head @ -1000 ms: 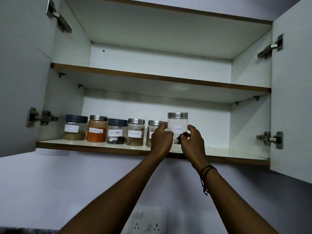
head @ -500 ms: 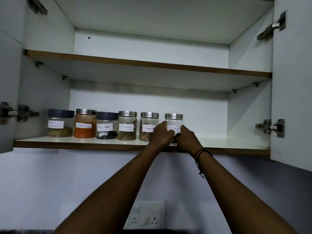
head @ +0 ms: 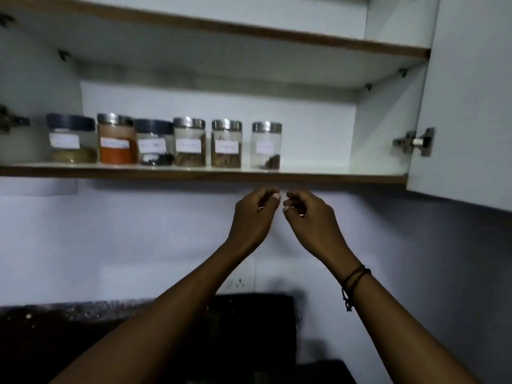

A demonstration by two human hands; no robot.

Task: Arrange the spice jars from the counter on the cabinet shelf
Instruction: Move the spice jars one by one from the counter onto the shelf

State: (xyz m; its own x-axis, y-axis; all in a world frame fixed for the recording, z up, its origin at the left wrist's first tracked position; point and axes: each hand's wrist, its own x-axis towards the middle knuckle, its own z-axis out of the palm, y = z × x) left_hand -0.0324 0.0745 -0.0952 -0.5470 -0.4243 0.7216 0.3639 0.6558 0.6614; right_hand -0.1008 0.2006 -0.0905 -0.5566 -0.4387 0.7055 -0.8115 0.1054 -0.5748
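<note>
Several labelled spice jars stand in a row on the lower cabinet shelf (head: 332, 177). The rightmost one, the cloves jar (head: 266, 146), has a steel lid and a few dark cloves at its bottom. To its left stand another steel-lidded jar (head: 226, 144) and further along an orange powder jar (head: 117, 139). My left hand (head: 256, 212) and my right hand (head: 307, 214) hang just below the shelf edge, under the cloves jar. Both hold nothing, with fingers loosely curled and close together.
The right cabinet door (head: 471, 101) stands open, its hinge (head: 415, 141) on the inner side wall. An upper shelf (head: 304, 40) runs above. The shelf space right of the cloves jar is bare. A dark counter (head: 69, 328) lies below, with a wall socket behind my left arm.
Both hands let go of the cloves jar, which now stands at the right end of the row, and dropped below the shelf edge. The view tilted downward.
</note>
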